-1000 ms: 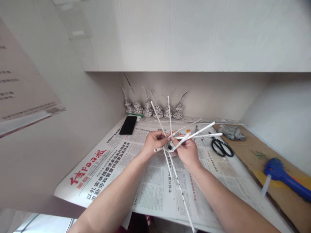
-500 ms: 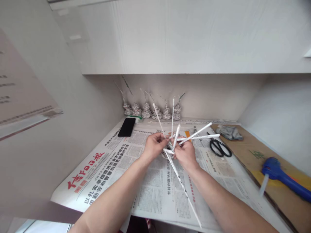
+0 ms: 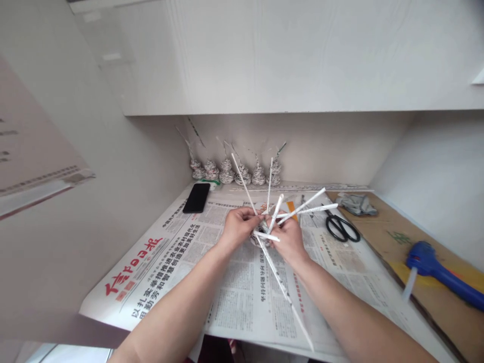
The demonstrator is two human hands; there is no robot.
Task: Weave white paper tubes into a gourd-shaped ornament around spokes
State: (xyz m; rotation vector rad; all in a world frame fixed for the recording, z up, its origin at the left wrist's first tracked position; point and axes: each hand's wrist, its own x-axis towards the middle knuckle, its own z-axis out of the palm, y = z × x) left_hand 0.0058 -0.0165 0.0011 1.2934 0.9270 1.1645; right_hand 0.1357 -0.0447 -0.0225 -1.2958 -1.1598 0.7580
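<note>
Between my hands is a small weave of rolled newspaper (image 3: 258, 241), low over the table. Several thin white paper tubes (image 3: 276, 214) fan out from it, and one long paper tube (image 3: 282, 285) slants down toward the table's front edge. My left hand (image 3: 241, 225) pinches the weave from the left, its thumb and fingertips at the base of the tubes. From the right, my right hand (image 3: 287, 236) closes on the same piece, fingers bent around the tube bases. The tubes partly hide the fingertips of both hands.
Newspaper sheets (image 3: 162, 272) cover the table. Several woven gourd-shaped paper pieces (image 3: 227, 172) line the back wall, near a black phone (image 3: 196, 198). At right are black scissors (image 3: 342, 228), a crumpled grey cloth (image 3: 356, 204), cardboard (image 3: 381, 237) and a blue glue gun (image 3: 434, 267). A cabinet (image 3: 283, 60) overhangs the back.
The upright tubes have shifted slightly, and the short tube by my right hand now points further right. Both hands keep their grip in nearly the same place.
</note>
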